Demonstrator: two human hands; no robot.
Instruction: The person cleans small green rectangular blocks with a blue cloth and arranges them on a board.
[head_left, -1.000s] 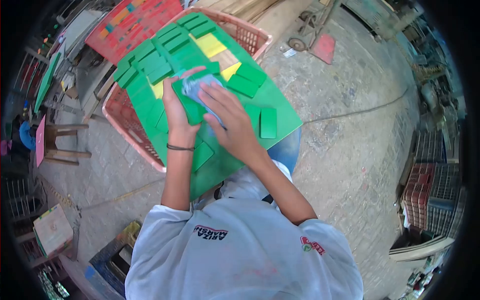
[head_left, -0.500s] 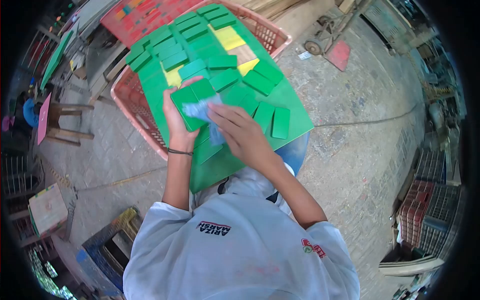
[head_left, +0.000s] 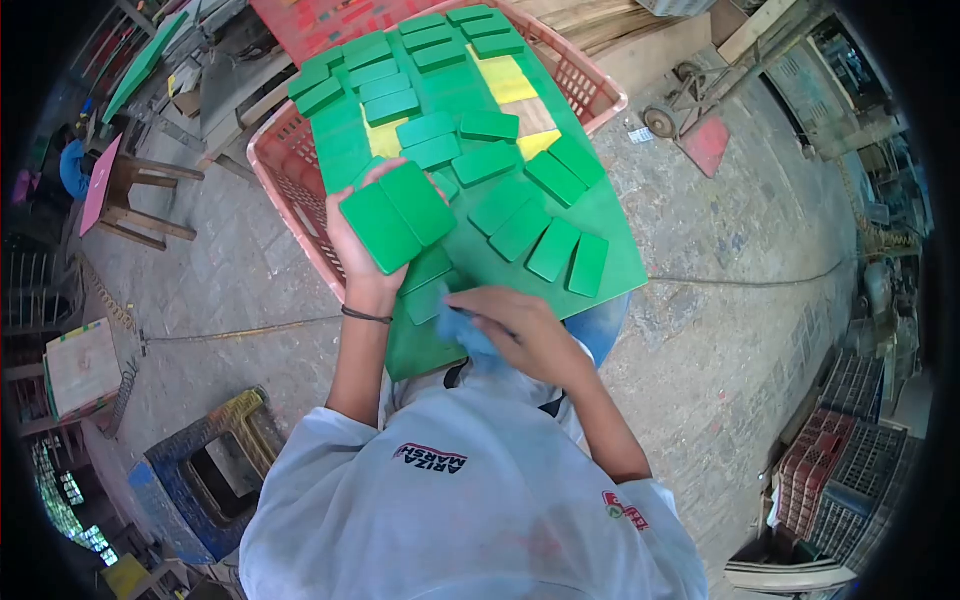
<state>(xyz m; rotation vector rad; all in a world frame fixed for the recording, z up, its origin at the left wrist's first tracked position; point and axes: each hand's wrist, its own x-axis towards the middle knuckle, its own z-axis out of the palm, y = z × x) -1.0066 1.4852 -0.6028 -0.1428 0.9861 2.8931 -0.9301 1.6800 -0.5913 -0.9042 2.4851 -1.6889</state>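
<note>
Two green rectangular blocks (head_left: 398,215) lie side by side across the palm of my left hand (head_left: 352,240), whose fingers wrap round them from below. My right hand (head_left: 525,330) is closed on a light blue cloth (head_left: 468,332), a little below and right of those blocks, over the near part of the green board (head_left: 590,235). Several more green blocks (head_left: 483,163) are spread in groups on the board. Some loose ones (head_left: 588,265) sit at its right near edge. Yellow patches (head_left: 508,85) show on the board between the groups.
A pink plastic crate (head_left: 290,180) stands under the board. Behind it is a red panel (head_left: 340,30). To the left is a wooden stool (head_left: 150,195) with a pink top. A cable (head_left: 740,284) crosses the paved floor, and crates (head_left: 845,460) are stacked at right.
My right hand with the cloth has moved off the blocks in my left hand, down toward my body. The upper faces of the held blocks are now uncovered. The whole view has shifted slightly.
</note>
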